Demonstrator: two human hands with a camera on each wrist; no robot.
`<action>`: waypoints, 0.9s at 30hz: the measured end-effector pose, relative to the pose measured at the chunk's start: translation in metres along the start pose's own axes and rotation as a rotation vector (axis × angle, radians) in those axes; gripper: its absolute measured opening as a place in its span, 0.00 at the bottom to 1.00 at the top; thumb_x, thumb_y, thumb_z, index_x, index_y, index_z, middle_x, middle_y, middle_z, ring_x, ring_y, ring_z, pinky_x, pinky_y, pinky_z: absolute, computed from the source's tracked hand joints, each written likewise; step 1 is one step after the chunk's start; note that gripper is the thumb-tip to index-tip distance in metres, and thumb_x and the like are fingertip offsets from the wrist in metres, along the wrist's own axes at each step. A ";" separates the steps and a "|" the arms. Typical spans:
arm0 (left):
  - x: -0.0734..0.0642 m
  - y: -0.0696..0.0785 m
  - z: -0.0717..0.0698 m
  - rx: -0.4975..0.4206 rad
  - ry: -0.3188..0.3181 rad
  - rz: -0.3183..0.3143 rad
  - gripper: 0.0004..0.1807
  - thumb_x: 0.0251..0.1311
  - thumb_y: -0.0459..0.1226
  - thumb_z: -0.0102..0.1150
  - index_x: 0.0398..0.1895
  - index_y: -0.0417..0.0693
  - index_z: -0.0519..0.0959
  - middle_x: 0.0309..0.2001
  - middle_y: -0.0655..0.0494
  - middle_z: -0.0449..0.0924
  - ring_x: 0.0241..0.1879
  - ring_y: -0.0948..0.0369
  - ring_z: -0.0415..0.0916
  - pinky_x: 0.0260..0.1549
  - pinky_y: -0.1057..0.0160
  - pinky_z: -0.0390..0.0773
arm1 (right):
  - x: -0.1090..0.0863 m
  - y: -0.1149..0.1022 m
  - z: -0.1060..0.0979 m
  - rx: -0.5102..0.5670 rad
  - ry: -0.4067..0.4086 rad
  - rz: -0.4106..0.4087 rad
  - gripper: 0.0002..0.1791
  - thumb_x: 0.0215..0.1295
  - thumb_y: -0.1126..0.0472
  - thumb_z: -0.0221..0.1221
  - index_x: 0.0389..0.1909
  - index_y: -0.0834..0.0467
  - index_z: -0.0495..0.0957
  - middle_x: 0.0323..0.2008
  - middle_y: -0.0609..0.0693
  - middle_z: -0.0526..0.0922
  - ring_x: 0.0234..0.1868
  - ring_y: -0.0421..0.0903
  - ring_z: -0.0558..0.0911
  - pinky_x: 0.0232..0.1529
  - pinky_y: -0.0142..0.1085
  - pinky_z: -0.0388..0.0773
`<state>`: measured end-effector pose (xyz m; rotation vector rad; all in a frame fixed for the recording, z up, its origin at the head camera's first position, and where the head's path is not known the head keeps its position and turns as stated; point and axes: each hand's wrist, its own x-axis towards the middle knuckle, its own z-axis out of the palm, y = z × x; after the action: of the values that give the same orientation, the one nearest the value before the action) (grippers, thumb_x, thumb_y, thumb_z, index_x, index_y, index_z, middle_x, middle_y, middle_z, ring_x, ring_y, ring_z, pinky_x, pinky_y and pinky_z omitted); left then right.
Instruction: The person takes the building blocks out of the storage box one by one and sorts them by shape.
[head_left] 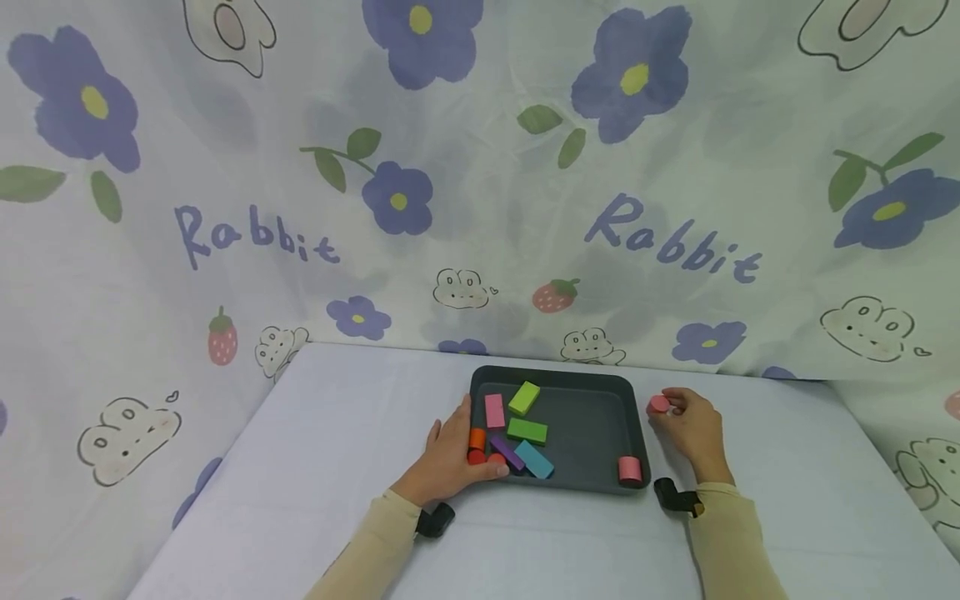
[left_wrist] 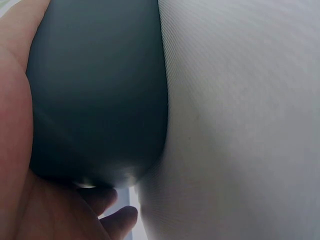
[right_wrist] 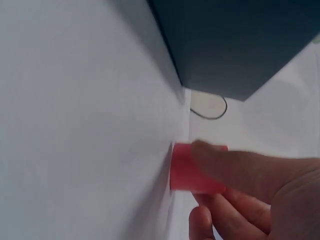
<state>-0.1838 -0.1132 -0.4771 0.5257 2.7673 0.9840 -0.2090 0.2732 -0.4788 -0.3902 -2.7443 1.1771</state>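
Beside the tray's right wall, my right hand (head_left: pixel 692 427) pinches a pink cylinder block (head_left: pixel 659 404) between thumb and fingers. In the right wrist view the block (right_wrist: pixel 187 169) stands close against the white tabletop, the thumb across its side. My left hand (head_left: pixel 447 458) rests against the near left corner of the dark grey tray (head_left: pixel 585 482). Its fingers lie straight along the left wall and its thumb stretches along the near edge. The left wrist view shows the tray's outer wall (left_wrist: pixel 100 90) against that hand.
Inside the tray, a pink cylinder (head_left: pixel 629 470) stands in the near right corner. Towards the left lie a pink block (head_left: pixel 494 411), two green blocks (head_left: pixel 527 431), a purple block (head_left: pixel 507 453), a blue block (head_left: pixel 534 460) and orange and red pieces (head_left: pixel 477 440). A patterned curtain (head_left: pixel 487 250) hangs behind.
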 end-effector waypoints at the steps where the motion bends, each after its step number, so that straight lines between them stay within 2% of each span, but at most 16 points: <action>1: 0.000 0.000 0.000 -0.002 0.001 0.002 0.68 0.53 0.64 0.68 0.80 0.35 0.38 0.79 0.41 0.48 0.77 0.45 0.48 0.72 0.34 0.37 | -0.001 0.000 -0.002 0.003 -0.008 0.003 0.30 0.61 0.61 0.68 0.60 0.71 0.73 0.55 0.70 0.79 0.55 0.65 0.76 0.54 0.57 0.75; 10: 0.000 -0.001 0.001 -0.002 0.005 0.007 0.68 0.53 0.64 0.68 0.80 0.35 0.38 0.79 0.41 0.48 0.77 0.45 0.47 0.72 0.34 0.36 | -0.005 -0.002 -0.017 0.005 -0.033 -0.004 0.36 0.61 0.52 0.70 0.63 0.69 0.72 0.60 0.69 0.76 0.59 0.65 0.73 0.51 0.56 0.77; 20: -0.001 0.002 -0.001 -0.004 0.001 -0.001 0.68 0.53 0.63 0.68 0.80 0.34 0.38 0.79 0.41 0.48 0.77 0.45 0.47 0.72 0.34 0.35 | -0.015 -0.019 -0.028 -0.009 -0.019 -0.041 0.32 0.63 0.60 0.67 0.65 0.69 0.71 0.61 0.68 0.76 0.58 0.64 0.73 0.48 0.55 0.78; 27: -0.002 0.002 -0.001 -0.007 -0.001 -0.009 0.68 0.53 0.63 0.69 0.80 0.34 0.38 0.79 0.41 0.48 0.77 0.45 0.47 0.72 0.34 0.36 | -0.022 -0.032 -0.029 -0.018 -0.020 -0.054 0.32 0.63 0.58 0.68 0.65 0.66 0.72 0.60 0.66 0.77 0.58 0.63 0.73 0.48 0.54 0.77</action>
<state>-0.1819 -0.1131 -0.4752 0.5127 2.7616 0.9904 -0.1871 0.2660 -0.4359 -0.3054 -2.7654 1.1506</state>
